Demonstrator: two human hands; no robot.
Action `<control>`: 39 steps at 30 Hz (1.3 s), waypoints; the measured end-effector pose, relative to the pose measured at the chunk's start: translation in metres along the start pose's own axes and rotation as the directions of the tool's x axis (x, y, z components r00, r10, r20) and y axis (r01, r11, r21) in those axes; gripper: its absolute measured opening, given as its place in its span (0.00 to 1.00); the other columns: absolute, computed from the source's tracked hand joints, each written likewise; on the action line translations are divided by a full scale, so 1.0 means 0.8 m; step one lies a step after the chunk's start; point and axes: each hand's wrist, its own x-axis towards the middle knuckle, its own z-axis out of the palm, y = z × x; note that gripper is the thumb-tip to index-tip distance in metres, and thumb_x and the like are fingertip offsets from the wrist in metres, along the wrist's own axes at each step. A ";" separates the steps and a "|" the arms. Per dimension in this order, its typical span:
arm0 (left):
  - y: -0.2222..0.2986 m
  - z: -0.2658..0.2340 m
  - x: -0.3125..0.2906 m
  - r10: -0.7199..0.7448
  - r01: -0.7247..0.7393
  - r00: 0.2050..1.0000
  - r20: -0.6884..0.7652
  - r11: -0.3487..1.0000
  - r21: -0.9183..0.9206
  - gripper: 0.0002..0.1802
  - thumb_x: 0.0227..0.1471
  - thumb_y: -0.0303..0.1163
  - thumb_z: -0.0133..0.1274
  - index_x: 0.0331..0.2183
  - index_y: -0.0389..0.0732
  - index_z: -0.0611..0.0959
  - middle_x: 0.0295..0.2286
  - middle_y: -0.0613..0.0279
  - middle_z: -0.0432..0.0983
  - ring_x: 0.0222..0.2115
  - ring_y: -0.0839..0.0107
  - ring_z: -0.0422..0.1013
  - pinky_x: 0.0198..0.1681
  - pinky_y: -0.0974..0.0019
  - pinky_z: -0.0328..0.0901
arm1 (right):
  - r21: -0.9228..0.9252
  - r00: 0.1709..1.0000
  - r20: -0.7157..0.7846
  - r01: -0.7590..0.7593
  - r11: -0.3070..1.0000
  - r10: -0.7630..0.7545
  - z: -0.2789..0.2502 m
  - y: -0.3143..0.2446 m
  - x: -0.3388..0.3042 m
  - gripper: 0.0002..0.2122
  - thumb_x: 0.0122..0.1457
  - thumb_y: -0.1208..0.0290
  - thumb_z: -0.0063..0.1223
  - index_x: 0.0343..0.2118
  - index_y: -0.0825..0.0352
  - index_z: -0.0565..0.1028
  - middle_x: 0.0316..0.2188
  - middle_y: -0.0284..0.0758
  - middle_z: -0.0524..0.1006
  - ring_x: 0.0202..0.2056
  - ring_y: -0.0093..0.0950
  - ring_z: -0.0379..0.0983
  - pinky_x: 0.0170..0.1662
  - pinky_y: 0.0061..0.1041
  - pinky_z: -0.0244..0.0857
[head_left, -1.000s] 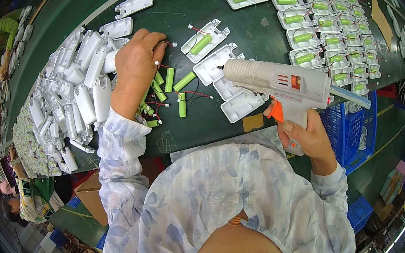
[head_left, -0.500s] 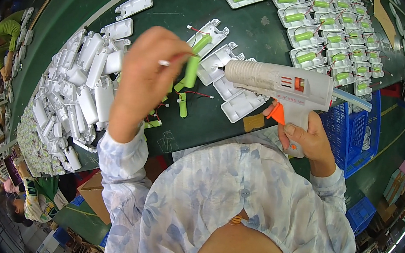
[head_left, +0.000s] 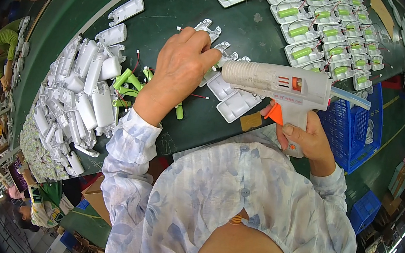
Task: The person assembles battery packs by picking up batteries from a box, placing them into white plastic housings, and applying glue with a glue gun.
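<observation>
My right hand [head_left: 306, 133] is wrapped round the handle of a white hot glue gun [head_left: 277, 80], with fingers by its orange trigger. The nozzle points left, and a clear glue stick [head_left: 350, 97] sticks out of its back. My left hand [head_left: 182, 66] is closed over the white plastic housings, close to the nozzle. Its fingers hide most of a green battery, of which only a sliver shows at the fingertips. Just right of that hand lie open white housings [head_left: 237, 105]. Loose green batteries [head_left: 129, 80] with thin wires lie to the left of my wrist.
A heap of white plastic housings [head_left: 87, 83] covers the left of the green table [head_left: 175, 11]. Rows of housings with green batteries [head_left: 301, 53] fill the far right. Blue baskets [head_left: 351, 133] stand beyond the table's right edge. Other people are at the far left and right.
My left hand has moved right and down onto the housings, carrying the green battery that hung from its fingers. The glue gun has barely moved.
</observation>
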 end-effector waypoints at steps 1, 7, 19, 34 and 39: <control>-0.001 0.000 0.000 0.001 -0.001 1.000 0.001 1.000 0.000 0.04 0.39 0.25 0.56 0.24 0.43 0.82 0.25 0.64 0.68 0.31 0.65 0.67 0.33 0.62 0.64 | 0.001 1.000 -0.001 0.000 1.000 0.000 0.000 0.001 0.000 0.20 0.62 0.66 0.53 0.52 0.75 0.69 0.49 0.42 0.76 0.24 0.20 0.71 0.29 0.20 0.67; 0.002 -0.015 0.003 -0.034 0.034 0.999 0.015 0.999 -0.009 0.09 0.39 0.25 0.59 0.29 0.43 0.84 0.29 0.63 0.72 0.34 0.63 0.69 0.38 0.60 0.64 | -0.004 0.999 -0.026 0.019 1.000 -0.019 0.002 0.001 0.001 0.21 0.62 0.66 0.53 0.52 0.75 0.69 0.46 0.42 0.77 0.24 0.20 0.71 0.28 0.20 0.66; 0.073 -0.080 -0.083 -0.310 0.318 0.947 0.084 0.942 -0.105 0.14 0.37 0.23 0.66 0.31 0.39 0.82 0.27 0.60 0.73 0.29 0.59 0.72 0.31 0.58 0.65 | -0.034 0.997 -0.075 0.024 0.999 -0.027 0.010 -0.001 0.012 0.13 0.63 0.70 0.51 0.46 0.73 0.71 0.24 0.33 0.73 0.22 0.21 0.70 0.26 0.21 0.63; 0.096 -0.048 -0.140 -0.668 0.661 0.743 -0.044 0.743 -0.106 0.35 0.36 0.28 0.71 0.48 0.36 0.74 0.36 0.53 0.75 0.37 0.55 0.71 0.40 0.56 0.67 | -0.100 0.997 -0.071 -0.050 0.994 0.043 0.010 -0.004 0.000 0.11 0.63 0.68 0.50 0.42 0.71 0.72 0.20 0.30 0.71 0.21 0.18 0.67 0.24 0.19 0.58; 0.096 -0.043 -0.141 -0.676 0.659 0.731 -0.093 0.735 -0.161 0.32 0.38 0.27 0.70 0.47 0.36 0.76 0.36 0.53 0.75 0.37 0.55 0.71 0.39 0.56 0.67 | -0.067 0.994 -0.105 0.031 0.997 -0.038 0.013 -0.005 0.001 0.18 0.61 0.68 0.53 0.50 0.74 0.69 0.37 0.39 0.78 0.22 0.20 0.68 0.26 0.20 0.63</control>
